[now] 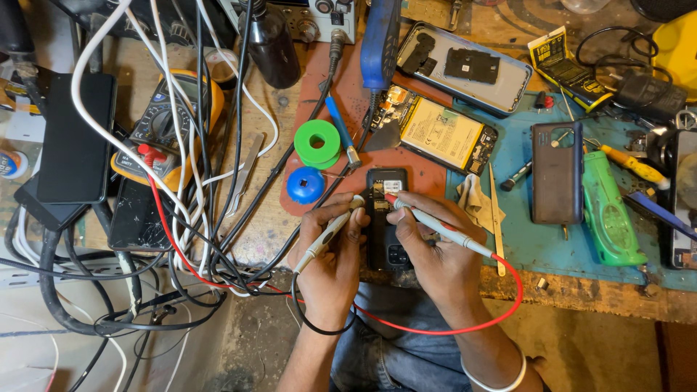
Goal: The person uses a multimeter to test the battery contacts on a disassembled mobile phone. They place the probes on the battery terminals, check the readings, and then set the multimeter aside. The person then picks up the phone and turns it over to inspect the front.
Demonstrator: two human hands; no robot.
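The left hand (pixel 335 243) is curling its fingers around a white test probe (pixel 328 234), and the right hand (pixel 428 243) is pinching a red test probe (pixel 439 226) like a pencil. Both tips are pointing down at a small black phone (pixel 385 218) with its back off, so its little inside parts are showing. The phone is lying just below a green roll (pixel 317 143), between the two hands.

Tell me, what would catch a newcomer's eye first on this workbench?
Probably the two hands at the centre: the left hand and right hand press probes onto a small opened phone. Next, the tangle of cables at left over a yellow multimeter, and the green spool above.
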